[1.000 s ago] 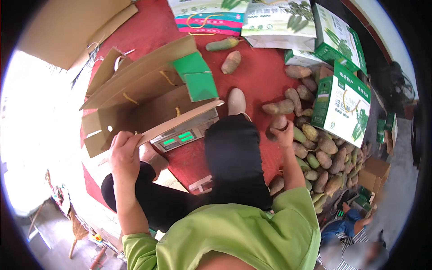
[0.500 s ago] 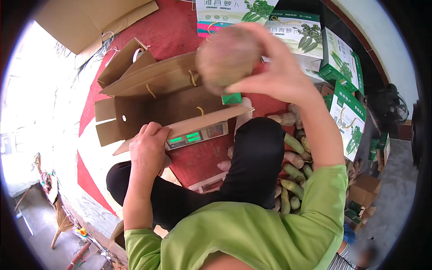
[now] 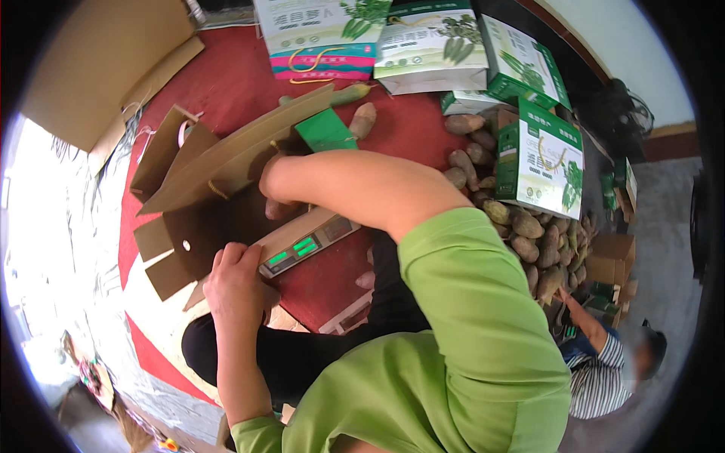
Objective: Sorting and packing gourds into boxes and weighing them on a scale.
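A long open cardboard box (image 3: 185, 226) with yellow rope handles rests on a digital scale (image 3: 306, 248), whose green display is lit. Its near flap is pinched between the thumb and fingers of my left hand (image 3: 232, 278). My right arm crosses over the box's near side, and my right hand (image 3: 285, 180) is down inside the box. The fingers are mostly hidden; a pinkish-brown shape shows under the hand, too unclear to tell whether finger or root vegetable. A green flap (image 3: 326, 130) stands at the box's far right end.
A heap of brown and greenish radishes (image 3: 540, 245) lies to the right, where another person (image 3: 600, 377) reaches in. Printed white-and-green boxes (image 3: 430, 49) stand at the back; another carton (image 3: 540, 162) sits by the heap. A loose radish (image 3: 362, 121) lies on the red carpet (image 3: 234, 72).
My right hand has come down leftward into the box from above, where it held a large round root vegetable. My left hand stays on the flap. The view has turned toward the right.
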`<state>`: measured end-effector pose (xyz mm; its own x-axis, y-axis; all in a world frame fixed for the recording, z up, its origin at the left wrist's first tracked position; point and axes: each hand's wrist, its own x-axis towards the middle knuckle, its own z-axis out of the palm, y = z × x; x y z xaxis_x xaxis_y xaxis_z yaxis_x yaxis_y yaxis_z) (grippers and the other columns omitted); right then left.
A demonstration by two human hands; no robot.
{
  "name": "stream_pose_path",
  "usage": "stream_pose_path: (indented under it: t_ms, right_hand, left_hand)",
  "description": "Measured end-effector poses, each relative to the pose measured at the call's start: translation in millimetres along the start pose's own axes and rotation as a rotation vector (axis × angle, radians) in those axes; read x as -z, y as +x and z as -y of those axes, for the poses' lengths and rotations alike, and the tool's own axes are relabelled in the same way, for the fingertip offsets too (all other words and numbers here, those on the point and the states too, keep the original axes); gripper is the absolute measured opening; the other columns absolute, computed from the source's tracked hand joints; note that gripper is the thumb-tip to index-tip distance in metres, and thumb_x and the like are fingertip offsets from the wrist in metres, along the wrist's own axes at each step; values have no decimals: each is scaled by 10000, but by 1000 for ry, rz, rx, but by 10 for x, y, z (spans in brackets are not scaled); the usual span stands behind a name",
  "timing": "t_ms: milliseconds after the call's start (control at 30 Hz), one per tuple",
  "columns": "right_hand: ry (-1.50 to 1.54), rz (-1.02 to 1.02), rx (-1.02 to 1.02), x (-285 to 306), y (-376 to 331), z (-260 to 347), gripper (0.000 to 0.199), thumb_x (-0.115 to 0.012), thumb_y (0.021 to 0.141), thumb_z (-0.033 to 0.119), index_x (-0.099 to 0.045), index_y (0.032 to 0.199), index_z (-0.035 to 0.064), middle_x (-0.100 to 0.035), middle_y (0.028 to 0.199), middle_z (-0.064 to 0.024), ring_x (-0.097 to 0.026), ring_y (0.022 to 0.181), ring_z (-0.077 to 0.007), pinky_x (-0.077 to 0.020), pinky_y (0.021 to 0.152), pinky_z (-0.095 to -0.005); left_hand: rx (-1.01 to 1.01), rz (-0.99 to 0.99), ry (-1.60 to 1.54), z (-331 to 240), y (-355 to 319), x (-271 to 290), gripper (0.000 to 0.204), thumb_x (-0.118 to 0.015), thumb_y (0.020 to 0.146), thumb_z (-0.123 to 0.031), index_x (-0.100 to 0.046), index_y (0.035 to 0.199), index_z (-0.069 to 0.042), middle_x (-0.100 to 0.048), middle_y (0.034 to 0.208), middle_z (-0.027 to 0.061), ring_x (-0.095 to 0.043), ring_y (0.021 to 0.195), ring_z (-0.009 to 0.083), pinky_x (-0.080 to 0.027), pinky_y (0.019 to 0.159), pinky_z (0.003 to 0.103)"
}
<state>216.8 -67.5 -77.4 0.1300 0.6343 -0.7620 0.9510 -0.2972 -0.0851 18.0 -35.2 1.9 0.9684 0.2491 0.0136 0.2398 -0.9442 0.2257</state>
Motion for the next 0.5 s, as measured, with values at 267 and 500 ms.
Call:
stream_pose_path:
  t_ms: [267,500]
  right_hand:
    - [305,294,-140,-993,1494,-898,340,-620,829,402,-701,1060,166,-659,1113,-76,-606,1044,-278,-467,899,-426]
    - [276,-625,357,466,-446,-85,388,-706,726,310,-676,1043,88,-666,1047,-131,-621,996,-299,-489,866,-407]
  left_hand:
    - [-154,-41,-70,-381,257,28,184,-616,736,-22,-674,897,-89,-582,844,44,-601,835,244,-496,664,375]
    - [-1,-74,-92,-2,54,9,191,-614,742,8,-684,912,-46,-594,838,82,-601,797,277,-487,678,377]
